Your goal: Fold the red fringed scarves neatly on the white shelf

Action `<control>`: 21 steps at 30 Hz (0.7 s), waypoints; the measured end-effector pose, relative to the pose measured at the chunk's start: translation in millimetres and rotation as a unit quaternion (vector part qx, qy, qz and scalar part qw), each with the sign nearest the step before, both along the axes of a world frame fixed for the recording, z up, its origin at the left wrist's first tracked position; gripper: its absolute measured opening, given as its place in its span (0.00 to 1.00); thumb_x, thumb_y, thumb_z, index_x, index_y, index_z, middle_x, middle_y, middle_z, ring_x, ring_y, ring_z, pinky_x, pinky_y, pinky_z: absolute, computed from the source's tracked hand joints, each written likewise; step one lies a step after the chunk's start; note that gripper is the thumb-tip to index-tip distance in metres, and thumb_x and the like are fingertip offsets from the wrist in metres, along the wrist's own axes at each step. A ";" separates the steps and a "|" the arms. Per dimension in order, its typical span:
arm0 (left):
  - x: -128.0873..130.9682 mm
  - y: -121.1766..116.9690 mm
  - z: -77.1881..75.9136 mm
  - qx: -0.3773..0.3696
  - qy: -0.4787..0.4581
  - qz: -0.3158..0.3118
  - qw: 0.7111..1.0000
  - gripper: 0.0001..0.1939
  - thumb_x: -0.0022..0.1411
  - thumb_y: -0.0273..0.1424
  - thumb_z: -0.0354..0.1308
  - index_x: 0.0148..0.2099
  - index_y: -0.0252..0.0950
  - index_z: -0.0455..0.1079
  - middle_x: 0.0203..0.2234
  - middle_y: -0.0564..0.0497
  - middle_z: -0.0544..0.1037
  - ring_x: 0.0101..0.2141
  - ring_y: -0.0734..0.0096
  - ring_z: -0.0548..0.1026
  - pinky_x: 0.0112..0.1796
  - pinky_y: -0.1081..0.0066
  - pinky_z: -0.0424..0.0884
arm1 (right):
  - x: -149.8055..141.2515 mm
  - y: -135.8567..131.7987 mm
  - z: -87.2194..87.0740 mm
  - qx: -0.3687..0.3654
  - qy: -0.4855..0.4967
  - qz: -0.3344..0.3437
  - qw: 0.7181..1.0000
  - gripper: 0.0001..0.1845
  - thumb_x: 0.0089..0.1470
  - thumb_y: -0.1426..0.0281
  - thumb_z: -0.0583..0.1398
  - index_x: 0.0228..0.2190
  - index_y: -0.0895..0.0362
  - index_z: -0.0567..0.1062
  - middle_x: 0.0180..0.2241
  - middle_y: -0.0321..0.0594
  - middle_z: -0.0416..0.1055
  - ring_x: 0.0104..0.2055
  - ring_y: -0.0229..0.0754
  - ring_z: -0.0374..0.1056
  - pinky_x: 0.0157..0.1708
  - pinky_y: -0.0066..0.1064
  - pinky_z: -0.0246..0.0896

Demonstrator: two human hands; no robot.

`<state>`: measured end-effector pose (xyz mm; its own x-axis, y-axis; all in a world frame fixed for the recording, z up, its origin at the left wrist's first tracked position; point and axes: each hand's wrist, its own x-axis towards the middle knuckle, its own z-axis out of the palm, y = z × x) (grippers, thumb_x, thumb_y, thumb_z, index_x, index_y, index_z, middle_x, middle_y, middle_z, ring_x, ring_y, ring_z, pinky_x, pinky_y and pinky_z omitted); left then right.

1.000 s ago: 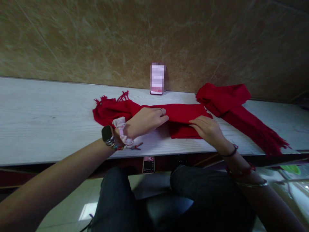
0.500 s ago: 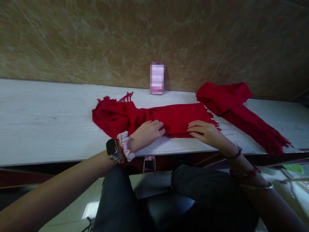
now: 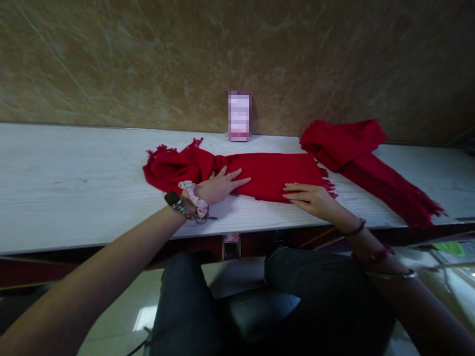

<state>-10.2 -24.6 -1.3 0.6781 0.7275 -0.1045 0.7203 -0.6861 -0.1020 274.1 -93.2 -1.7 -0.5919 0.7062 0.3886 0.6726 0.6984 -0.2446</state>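
A red fringed scarf (image 3: pixel 274 170) lies lengthwise on the white wood-grain table (image 3: pixel 74 188). Its right part is smooth and folded in layers, while its left end is bunched up with the tassels toward the wall. My left hand (image 3: pixel 217 188) rests on the scarf where the bunched part meets the flat part, fingers spread. Near the scarf's right end, my right hand (image 3: pixel 309 199) lies along the front edge with its fingers stretched out on the cloth. Neither hand grips the fabric.
A second red scarf (image 3: pixel 374 168), loosely folded, lies at the right, its fringe reaching the table's front edge. Against the marbled wall (image 3: pixel 148 64) leans an upright phone-like object (image 3: pixel 239 114), blurred out. Another small blurred object (image 3: pixel 231 247) sits below the table edge.
My left hand has opened from bent fingers to a spread hand and moved slightly left and up onto the scarf. My right hand has barely shifted. The camera view has tilted slightly.
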 end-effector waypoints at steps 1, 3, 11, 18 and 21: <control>-0.4 2.7 2.0 -0.008 0.003 0.001 1.000 0.37 0.56 0.15 0.39 0.63 0.50 0.45 0.63 0.49 0.43 0.59 0.41 0.43 0.49 0.46 0.57 | -0.4 0.2 -0.8 -0.003 0.005 0.000 1.000 0.14 0.54 0.74 0.53 0.39 0.53 0.76 0.45 0.40 0.72 0.50 0.40 0.65 0.52 0.40 0.60; -1.0 4.0 7.7 -0.034 0.014 0.004 0.999 0.39 0.53 0.15 0.42 0.63 0.50 0.44 0.63 0.48 0.43 0.59 0.42 0.45 0.49 0.47 0.57 | -0.8 0.0 -1.8 -0.005 0.017 0.001 1.000 0.14 0.54 0.73 0.53 0.38 0.53 0.76 0.44 0.40 0.72 0.50 0.40 0.65 0.52 0.41 0.60; 20.5 -3.7 48.9 -0.118 -0.002 -0.043 0.992 0.33 0.60 0.41 0.46 0.64 0.41 0.41 0.62 0.43 0.45 0.60 0.53 0.46 0.53 0.56 0.54 | -7.7 3.7 11.0 0.013 0.036 -0.061 0.997 0.13 0.55 0.69 0.52 0.36 0.54 0.77 0.40 0.41 0.74 0.47 0.42 0.67 0.48 0.39 0.63; 73.3 33.0 15.0 -0.002 -0.144 -0.052 0.988 0.28 0.66 0.41 0.35 0.64 0.32 0.44 0.62 0.41 0.44 0.61 0.61 0.43 0.56 0.62 0.47 | -27.8 20.9 3.9 -0.004 -0.093 -0.232 0.968 0.25 0.57 0.63 0.49 0.54 0.58 0.61 0.57 0.48 0.57 0.60 0.54 0.48 0.54 0.55 0.46; 75.5 39.6 -5.4 -0.031 -0.130 -0.041 0.990 0.29 0.66 0.42 0.33 0.65 0.35 0.40 0.63 0.44 0.42 0.61 0.61 0.41 0.56 0.58 0.47 | -21.3 22.9 -2.5 -0.067 -0.155 -0.250 0.953 0.28 0.58 0.58 0.45 0.57 0.57 0.57 0.60 0.48 0.51 0.61 0.55 0.44 0.54 0.57 0.42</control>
